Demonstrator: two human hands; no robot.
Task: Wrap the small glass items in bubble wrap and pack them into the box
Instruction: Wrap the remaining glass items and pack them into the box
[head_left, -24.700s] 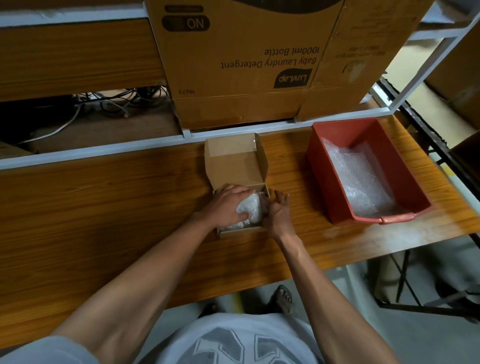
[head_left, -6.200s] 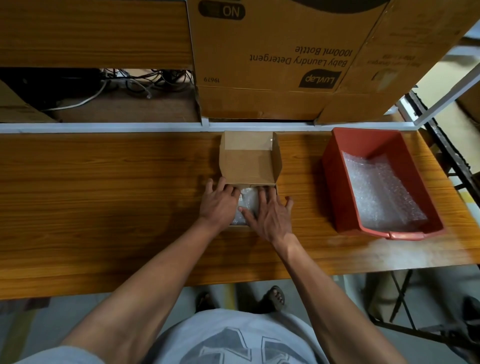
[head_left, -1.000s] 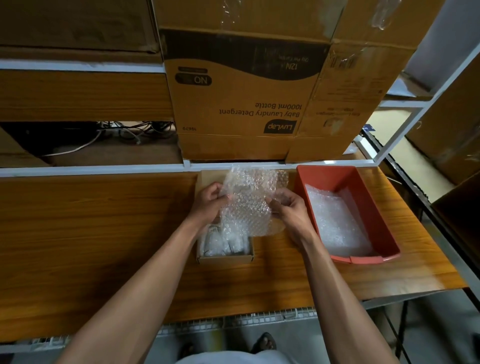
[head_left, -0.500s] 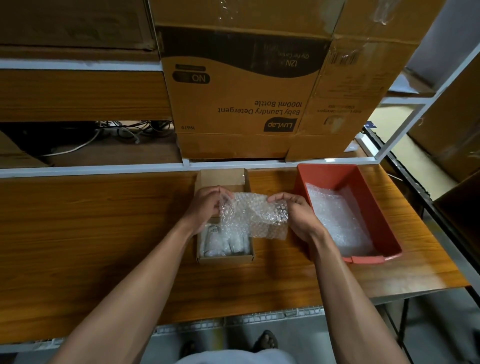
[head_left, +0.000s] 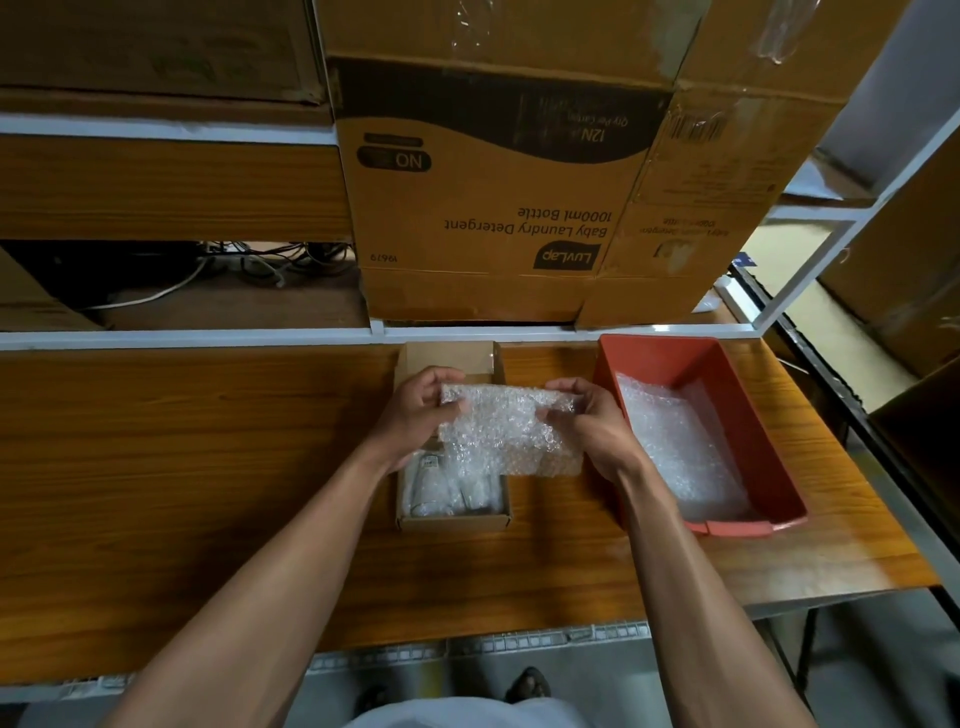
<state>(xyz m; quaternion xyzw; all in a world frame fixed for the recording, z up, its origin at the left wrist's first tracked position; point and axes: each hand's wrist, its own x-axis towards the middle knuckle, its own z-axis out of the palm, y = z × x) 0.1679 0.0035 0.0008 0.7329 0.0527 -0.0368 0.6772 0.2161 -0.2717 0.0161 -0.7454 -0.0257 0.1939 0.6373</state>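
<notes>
Overhead, head view: left hand (head_left: 418, 410) and right hand (head_left: 592, 423) pinch opposite ends of bubble wrap sheet (head_left: 506, 428), stretched above open box (head_left: 452, 519) on table (head_left: 182, 467). Wrapped glass items (head_left: 447, 491) lie inside box. Red bin (head_left: 727, 395) just right.

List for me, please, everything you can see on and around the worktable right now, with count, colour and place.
bubble wrap sheet: one, clear, held up over the small box
small box: one, brown, open, table centre
wrapped items: count unclear, clear wrap, inside small box
red bin: one, right of small box
bubble wrap: clear, inside red bin
table: one, wood-brown
large cartons: several, brown, shelf behind
cables: several, shelf, left
left hand: pinches sheet's left edge
right hand: pinches sheet's right edge
</notes>
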